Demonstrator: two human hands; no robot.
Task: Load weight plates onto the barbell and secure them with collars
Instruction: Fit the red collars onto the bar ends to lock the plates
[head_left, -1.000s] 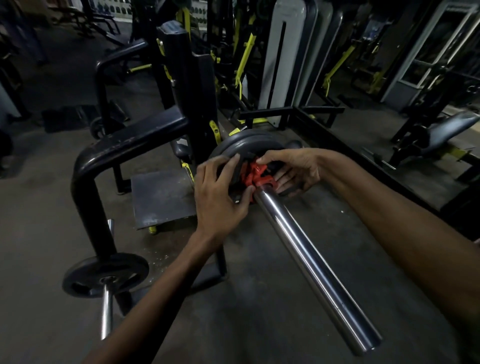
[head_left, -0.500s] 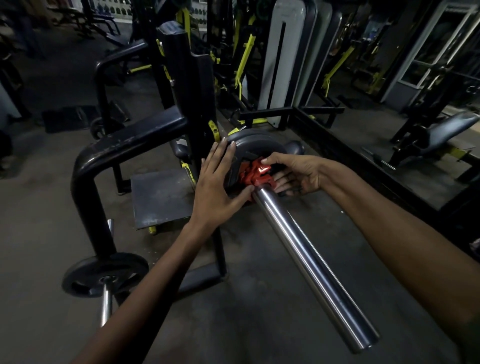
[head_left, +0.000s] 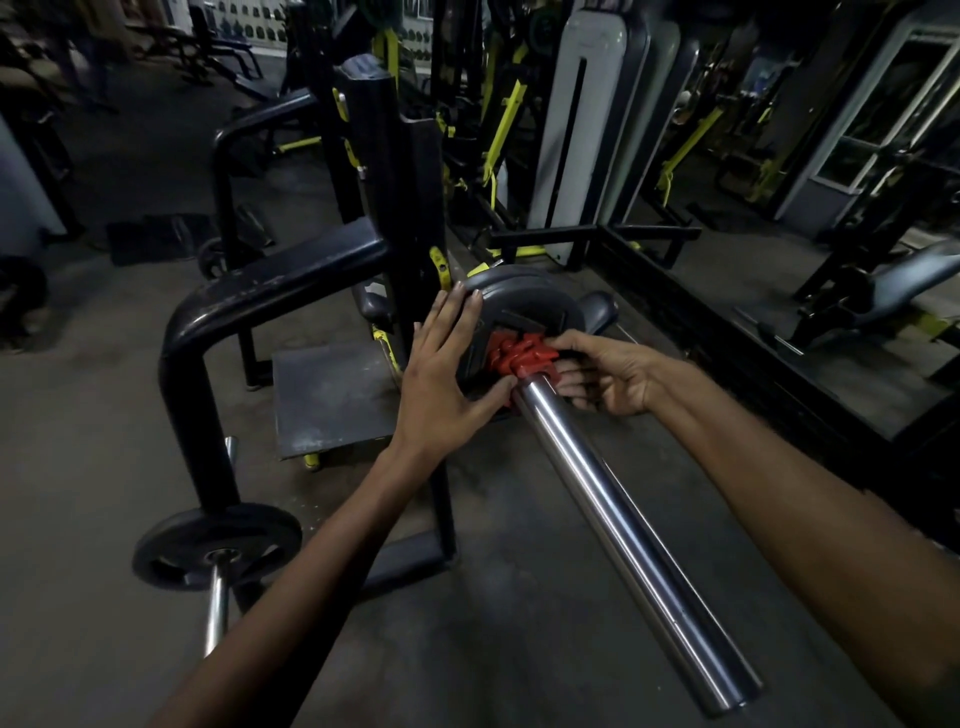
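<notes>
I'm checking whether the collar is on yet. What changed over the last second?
The left hand uncurled from the collar and now lies flat against the plate, thumb by the collar. The right hand still holds the collar, which stays against the plate on the bar.

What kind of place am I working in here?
Most likely a gym: a barbell sleeve carries a weight plate with a red collar, with a padded bench at right.
</notes>
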